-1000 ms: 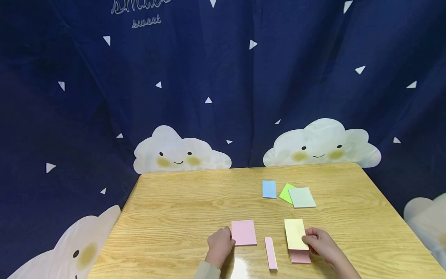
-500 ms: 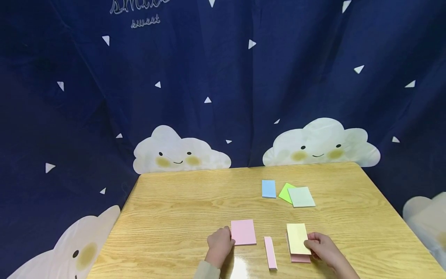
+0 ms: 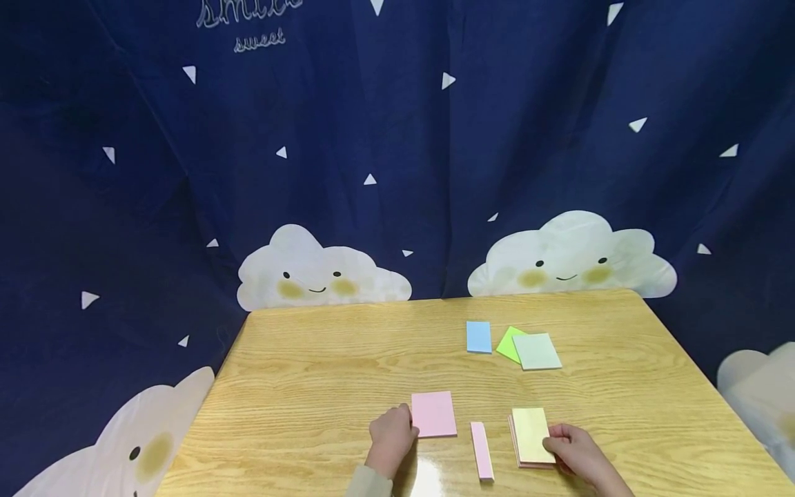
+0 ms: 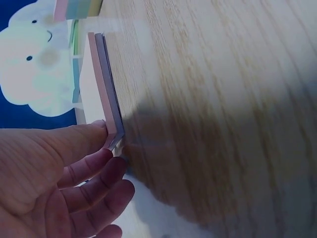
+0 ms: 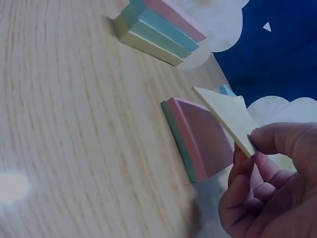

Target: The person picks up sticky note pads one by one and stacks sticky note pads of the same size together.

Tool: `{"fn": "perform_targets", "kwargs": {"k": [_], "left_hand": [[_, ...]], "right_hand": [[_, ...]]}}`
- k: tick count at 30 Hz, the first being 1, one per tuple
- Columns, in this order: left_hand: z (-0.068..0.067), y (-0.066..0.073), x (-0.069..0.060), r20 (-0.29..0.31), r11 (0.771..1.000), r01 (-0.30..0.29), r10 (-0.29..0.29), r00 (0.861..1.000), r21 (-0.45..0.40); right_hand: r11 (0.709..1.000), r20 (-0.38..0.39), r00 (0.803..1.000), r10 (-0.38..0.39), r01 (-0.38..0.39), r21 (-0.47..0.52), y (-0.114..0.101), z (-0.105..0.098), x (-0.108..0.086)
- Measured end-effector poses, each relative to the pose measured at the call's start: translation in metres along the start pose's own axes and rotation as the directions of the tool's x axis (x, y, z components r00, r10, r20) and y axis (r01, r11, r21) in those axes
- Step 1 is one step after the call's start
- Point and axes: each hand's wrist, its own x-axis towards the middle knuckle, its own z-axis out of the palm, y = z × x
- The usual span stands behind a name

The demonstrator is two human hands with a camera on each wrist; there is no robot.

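Observation:
My right hand (image 3: 579, 452) pinches a pale yellow sticky note pad (image 3: 533, 435) between thumb and fingers. In the right wrist view that pad is tilted above a pink sticky note pad (image 5: 208, 136), which lies on a green pad (image 5: 177, 141). From the head view, the yellow one covers most of them. My left hand (image 3: 393, 436) holds the near left corner of a square pink sticky note pad (image 3: 433, 414), thumb on top. A greyish-purple pad (image 4: 111, 91) lies directly under this pink one, as the left wrist view shows.
Between the hands stands a narrow stack of sticky note strips (image 3: 482, 452), pink on top, teal and yellow below. Farther back on the wooden table (image 3: 310, 373) lie a blue pad (image 3: 479, 337) and a pale green pad (image 3: 539, 352) overlapping a lime green pad (image 3: 508, 345).
My right hand has brought the yellow pad nearer to me and slightly right, so it now covers most of the pink pad beneath. The left hand stays in place.

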Motion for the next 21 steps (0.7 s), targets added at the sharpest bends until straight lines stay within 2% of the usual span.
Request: {"fn": "perform_targets", "kwargs": {"k": [4,8,15,21], "left_hand": [[0.0010,-0.0010,-0.0010,-0.015,1.000,-0.007,0.007,1.000,0.003],[0.0017,-0.0015,-0.0013,-0.020,1.000,-0.009,0.009,1.000,0.001],[0.0028,-0.0021,-0.0007,-0.039,1.000,-0.017,0.017,0.999,-0.012],[0.0028,-0.0025,-0.0004,-0.040,1.000,-0.021,0.021,0.999,-0.017]], "right_hand": [[1.000,0.028,0.999,-0.016,0.016,0.004,0.0048,0.0008,0.0007],[1.000,0.015,1.000,-0.002,0.002,0.000,0.0074,0.0032,0.0022],[0.999,-0.089,0.995,0.046,-0.046,-0.009,0.0051,0.0101,0.0026],[0.999,-0.101,0.994,0.044,-0.047,-0.025,0.0072,0.0100,0.0034]]}}
